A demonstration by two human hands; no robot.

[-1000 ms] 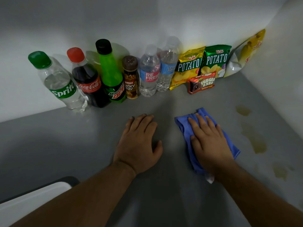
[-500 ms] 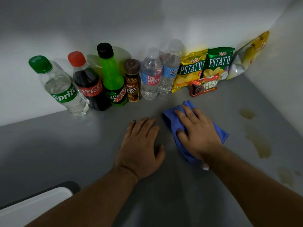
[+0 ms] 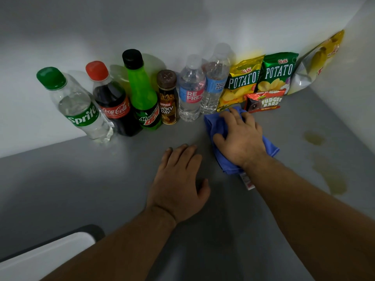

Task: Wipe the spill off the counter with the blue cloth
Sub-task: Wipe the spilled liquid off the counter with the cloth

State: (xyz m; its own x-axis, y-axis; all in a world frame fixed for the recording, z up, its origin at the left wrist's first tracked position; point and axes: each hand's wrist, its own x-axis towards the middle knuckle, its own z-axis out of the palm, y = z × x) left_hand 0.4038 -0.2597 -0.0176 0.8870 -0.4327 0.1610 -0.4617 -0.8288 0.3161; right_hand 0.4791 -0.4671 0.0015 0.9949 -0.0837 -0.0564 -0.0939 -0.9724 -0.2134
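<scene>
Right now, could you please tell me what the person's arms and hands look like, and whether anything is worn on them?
Both forearms are bare up to the frame edge: no sleeves show. The left hand and right hand have no gloves, rings, watch or bracelets visible.

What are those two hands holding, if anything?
The right hand presses the blue cloth flat on the counter, palm over its middle. The left hand holds nothing.

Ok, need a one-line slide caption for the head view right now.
Right hand presses the blue cloth near the snack packs, left hand flat on the counter; yellowish spill remains unwiped.
</scene>
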